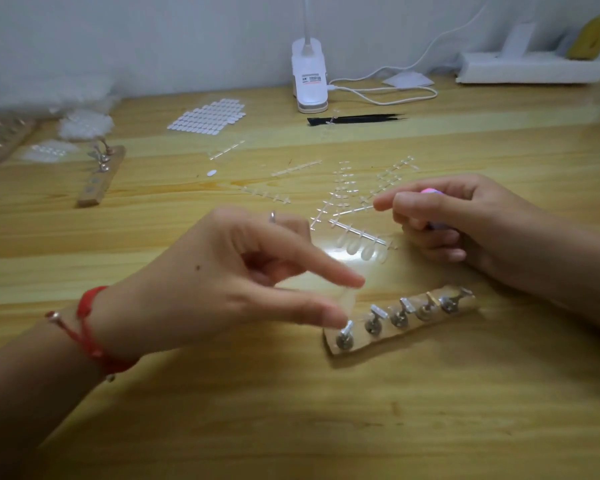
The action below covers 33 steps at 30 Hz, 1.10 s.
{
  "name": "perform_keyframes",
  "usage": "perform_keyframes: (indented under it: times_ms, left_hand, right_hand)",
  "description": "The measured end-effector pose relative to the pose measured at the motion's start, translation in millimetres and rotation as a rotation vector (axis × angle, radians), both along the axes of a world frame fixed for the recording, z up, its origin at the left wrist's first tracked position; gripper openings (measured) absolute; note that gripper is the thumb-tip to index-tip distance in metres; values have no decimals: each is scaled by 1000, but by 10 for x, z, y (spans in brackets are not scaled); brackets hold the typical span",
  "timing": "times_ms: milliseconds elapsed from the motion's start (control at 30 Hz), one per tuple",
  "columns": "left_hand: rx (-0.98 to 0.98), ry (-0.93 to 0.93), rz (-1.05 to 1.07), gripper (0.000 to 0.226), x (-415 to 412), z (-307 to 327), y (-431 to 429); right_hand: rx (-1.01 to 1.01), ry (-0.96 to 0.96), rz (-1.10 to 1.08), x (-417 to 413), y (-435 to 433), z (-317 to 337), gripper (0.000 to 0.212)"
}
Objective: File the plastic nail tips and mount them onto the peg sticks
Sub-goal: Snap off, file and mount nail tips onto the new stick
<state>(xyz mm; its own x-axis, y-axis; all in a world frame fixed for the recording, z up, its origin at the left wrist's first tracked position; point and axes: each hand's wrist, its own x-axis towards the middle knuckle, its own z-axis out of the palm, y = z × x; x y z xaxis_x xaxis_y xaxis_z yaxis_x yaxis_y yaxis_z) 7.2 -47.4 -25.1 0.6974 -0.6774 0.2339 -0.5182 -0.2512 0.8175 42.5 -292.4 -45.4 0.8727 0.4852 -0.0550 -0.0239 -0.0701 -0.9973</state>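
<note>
Five peg sticks on wooden strip, on counter. Left hand: fingers pinch clear nail tip just above end peg. Right hand: fingers curled round pink item, possibly a file.

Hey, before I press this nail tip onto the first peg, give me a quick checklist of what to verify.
1. Nail tip gripped: ok, the left hand pinches it between thumb and forefinger.
2. Leftmost peg free: ok, nothing mounted on it.
3. Tip near that peg: ok, close above it.
4. Tip edge filed smooth: cannot tell, blurred.
5. Right hand out of the way: ok, it grips a pink tool beyond the peg strip.
</note>
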Motion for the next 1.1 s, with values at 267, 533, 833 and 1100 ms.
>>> perform_keyframes:
  times_ms: [267, 533, 833, 1100]
  left_hand:
    - [110, -32, -31, 29, -73, -58, -56]
    - [133, -76, -27, 27, -86, -76, -34]
    - [158, -135, -4, 27, -88, -92, -38]
    - [253, -226, 98, 28, -153, -62, -63]
  right_hand:
    - [7, -2, -39, -13, 0, -9, 22]
    - [25, 21, -76, -35, 7, 1, 18]
    - [52, 27, -71, -30, 9, -1, 22]
    - [-214, -205, 11, -111, 18, 0, 29]
